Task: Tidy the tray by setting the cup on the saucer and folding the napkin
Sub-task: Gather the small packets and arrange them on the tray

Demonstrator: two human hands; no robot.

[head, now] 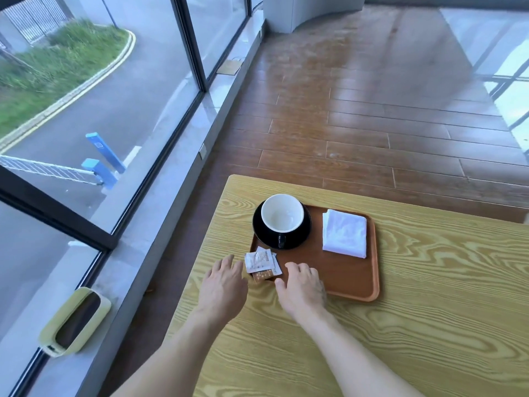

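Note:
A brown tray [352,282] lies on the wooden table. On its far left stands a cup [282,213], black outside and white inside, upright on a black saucer [300,240], handle toward me. A white napkin [344,234] lies folded into a square on the tray's far right. Several small sachets [262,263] are piled at the tray's near left corner. My left hand [224,285] rests fingers apart just left of the sachets. My right hand [302,287] sits just right of them on the tray's near edge, fingers loosely curled, holding nothing.
The yellow-grained table [429,325] ends close to the tray's left side, with a window sill and glass wall beyond. A pale green bin [76,320] stands on the sill at lower left. Wooden floor lies past the table's far edge.

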